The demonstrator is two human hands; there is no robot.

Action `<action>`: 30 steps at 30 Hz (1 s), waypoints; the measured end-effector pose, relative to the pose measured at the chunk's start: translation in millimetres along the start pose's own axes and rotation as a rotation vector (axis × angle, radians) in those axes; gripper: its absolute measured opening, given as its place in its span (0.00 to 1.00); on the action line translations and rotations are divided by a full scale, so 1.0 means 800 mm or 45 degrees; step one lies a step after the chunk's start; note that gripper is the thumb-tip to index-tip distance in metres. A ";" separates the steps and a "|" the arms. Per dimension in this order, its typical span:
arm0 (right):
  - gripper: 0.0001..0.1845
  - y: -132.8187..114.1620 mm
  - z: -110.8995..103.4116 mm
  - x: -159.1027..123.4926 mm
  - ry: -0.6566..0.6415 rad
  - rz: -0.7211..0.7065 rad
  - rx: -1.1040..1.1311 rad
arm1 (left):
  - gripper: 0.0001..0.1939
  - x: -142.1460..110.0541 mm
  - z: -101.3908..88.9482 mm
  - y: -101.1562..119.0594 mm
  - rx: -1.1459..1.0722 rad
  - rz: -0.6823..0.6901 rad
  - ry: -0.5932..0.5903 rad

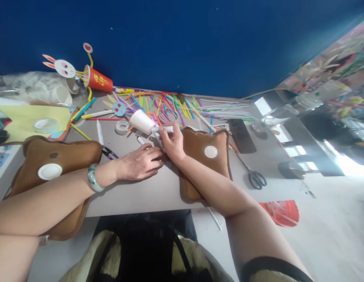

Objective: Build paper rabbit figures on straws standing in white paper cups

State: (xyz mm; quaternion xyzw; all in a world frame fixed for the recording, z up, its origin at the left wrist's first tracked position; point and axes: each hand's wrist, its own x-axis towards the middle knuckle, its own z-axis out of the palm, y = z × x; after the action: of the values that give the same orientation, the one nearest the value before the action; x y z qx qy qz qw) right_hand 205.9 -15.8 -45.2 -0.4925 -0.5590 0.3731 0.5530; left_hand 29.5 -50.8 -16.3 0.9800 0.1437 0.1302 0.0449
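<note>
One marker (169, 129) runs crosswise, pinched by the right hand (173, 143); left hand (142, 161), hold unclear.

Straws (186, 110) and scissors (251, 172) show a craft workspace.

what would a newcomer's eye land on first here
Probably the rabbit face jutting left from the tilted red cup at the upper left, bright against the blue wall. Next, the coloured sticks strewn along the back of the table. Then the right hand near the centre, holding a white pen close to the white cup.
</note>
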 end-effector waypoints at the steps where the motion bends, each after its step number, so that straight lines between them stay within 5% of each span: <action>1: 0.21 0.000 0.000 0.000 0.008 -0.011 -0.004 | 0.11 0.000 -0.002 -0.002 -0.004 0.002 0.009; 16: 0.19 -0.006 -0.002 0.000 0.016 0.002 0.002 | 0.23 -0.001 0.009 0.005 -0.035 0.005 -0.061; 30: 0.19 -0.006 -0.001 0.001 0.029 -0.021 0.005 | 0.10 0.001 -0.001 -0.003 -0.136 0.031 0.053</action>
State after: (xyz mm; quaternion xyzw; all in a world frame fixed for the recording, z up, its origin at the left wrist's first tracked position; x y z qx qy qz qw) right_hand 206.3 -16.8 -40.1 -0.4909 -0.5561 0.3640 0.5633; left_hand 29.4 -48.0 -16.0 0.9750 0.1255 0.1586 0.0924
